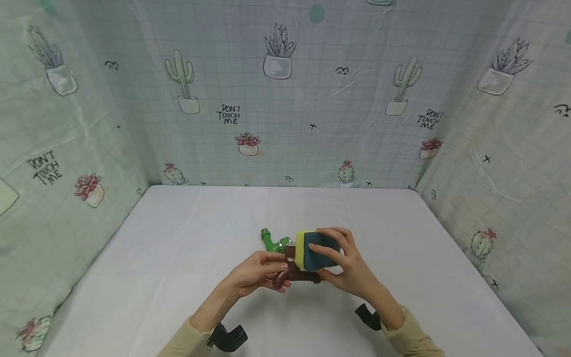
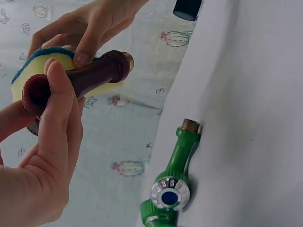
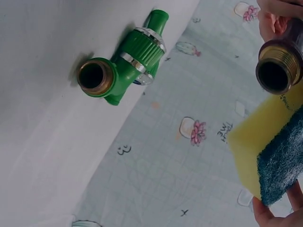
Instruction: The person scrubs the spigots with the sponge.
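Note:
My left hand [image 1: 250, 273] grips a dark brown pipe valve [image 1: 298, 275] with a threaded brass end, the fingers curled round its body. In the left wrist view the brown valve [image 2: 92, 78] shows a wide round opening beside the thumb. My right hand [image 1: 354, 267] holds a yellow sponge with a dark blue scouring side [image 1: 321, 252]. The sponge's yellow face [image 3: 255, 135] is turned toward the valve and appears to touch it. Behind the hands, a green valve [image 1: 269, 242] of similar shape lies on the white table.
The white table [image 1: 134, 277] is enclosed by cactus-printed cloth [image 1: 312, 99] at the back and both sides. Black curved pieces [image 1: 229, 338] sit at the wrists. In the left wrist view the green valve [image 2: 179, 156] has a silver-rimmed knob [image 2: 170, 195] with a blue centre.

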Demonstrator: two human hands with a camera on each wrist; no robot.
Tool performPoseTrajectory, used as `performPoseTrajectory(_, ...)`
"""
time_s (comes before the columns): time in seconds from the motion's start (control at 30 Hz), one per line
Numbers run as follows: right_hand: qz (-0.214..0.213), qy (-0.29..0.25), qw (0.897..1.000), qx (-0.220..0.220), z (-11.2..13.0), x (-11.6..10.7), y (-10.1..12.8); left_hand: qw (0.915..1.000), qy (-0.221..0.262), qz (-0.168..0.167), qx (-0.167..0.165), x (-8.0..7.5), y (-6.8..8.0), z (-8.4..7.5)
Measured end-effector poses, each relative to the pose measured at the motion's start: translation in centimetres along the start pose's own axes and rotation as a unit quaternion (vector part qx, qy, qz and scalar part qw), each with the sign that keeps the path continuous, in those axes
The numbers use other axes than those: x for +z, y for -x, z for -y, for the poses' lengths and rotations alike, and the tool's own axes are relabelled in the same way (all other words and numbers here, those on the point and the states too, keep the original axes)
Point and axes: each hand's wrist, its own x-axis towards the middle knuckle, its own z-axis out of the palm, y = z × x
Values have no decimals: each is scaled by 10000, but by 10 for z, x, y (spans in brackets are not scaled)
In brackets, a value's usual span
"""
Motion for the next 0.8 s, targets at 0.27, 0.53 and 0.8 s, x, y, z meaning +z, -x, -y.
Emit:
performPoseTrajectory(0.27,141,370,9992,-108,-4,-1,3,9999,68,90,-46,-5,2,2)
performPoseTrajectory(0.53,192,1543,9839,-884,-2,-3,-1,9979,-498,-404,-104,0,-4,7)
performPoseTrajectory(0.8,488,1880,9761,-972,6,-5,-7,9917,-1001,-807,69,10,-8,10)
